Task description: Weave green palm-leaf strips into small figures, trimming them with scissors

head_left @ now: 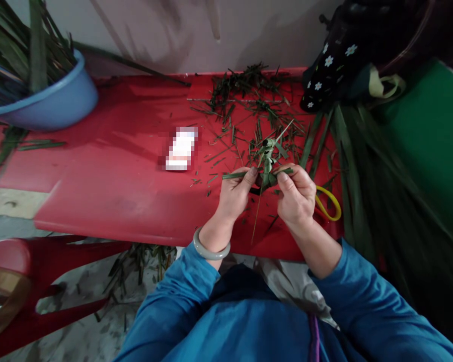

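Between my two hands, just above the red table, is a woven green leaf figure (pixel 267 160) with a curled top and a thin spike pointing up and right. My left hand (pixel 234 192) pinches its left side, where a leaf strip (pixel 233 175) sticks out. On the right side, my right hand (pixel 297 193) grips another strip (pixel 286 171) between thumb and bent fingers. A thin stem hangs down below the figure. Beside my right wrist lies a yellow loop handle (pixel 329 203), partly hidden by the hand.
Leaf scraps (pixel 245 88) litter the red table (pixel 128 201). A blurred-out phone-like rectangle (pixel 181 148) lies left of my hands. A blue basin (pixel 64 103) of long leaves stands far left. Long leaves (pixel 357 166) and a dark flowered bag (pixel 326 68) are at right; a red stool (pixel 56 261) is lower left.
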